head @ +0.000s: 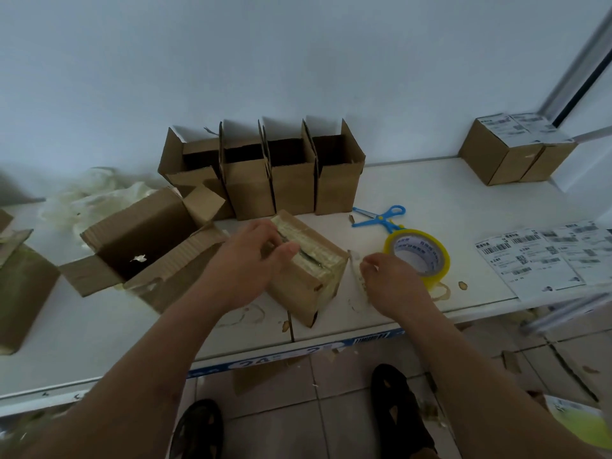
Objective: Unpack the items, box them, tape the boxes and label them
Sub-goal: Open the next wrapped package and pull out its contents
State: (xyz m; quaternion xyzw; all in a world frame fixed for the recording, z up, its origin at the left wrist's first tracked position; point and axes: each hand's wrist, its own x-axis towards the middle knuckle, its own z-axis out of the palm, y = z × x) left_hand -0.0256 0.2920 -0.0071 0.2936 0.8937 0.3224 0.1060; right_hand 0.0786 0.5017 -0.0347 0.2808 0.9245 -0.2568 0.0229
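Observation:
A small cardboard box (308, 286), its top seam covered with clear tape, lies tilted near the table's front edge. My left hand (251, 256) rests on top of it, fingers curled at the taped seam and thumb stretched along it. Just right of the box, my right hand (394, 279) pinches a loose strip of tape (356, 276) that hangs beside the box's right face. A yellow roll of clear tape (427, 246) lies flat behind my right hand. Blue scissors (377, 217) lie behind the roll. Sheets of shipping labels (543, 256) lie at the right.
Several open empty boxes (265, 180) stand in a row against the wall. A larger opened carton (142, 240) lies on its side at the left, crumpled plastic wrap (96, 197) behind it. Two labelled boxes (513, 154) sit at the back right. Tape scraps litter the table (99, 342) and floor.

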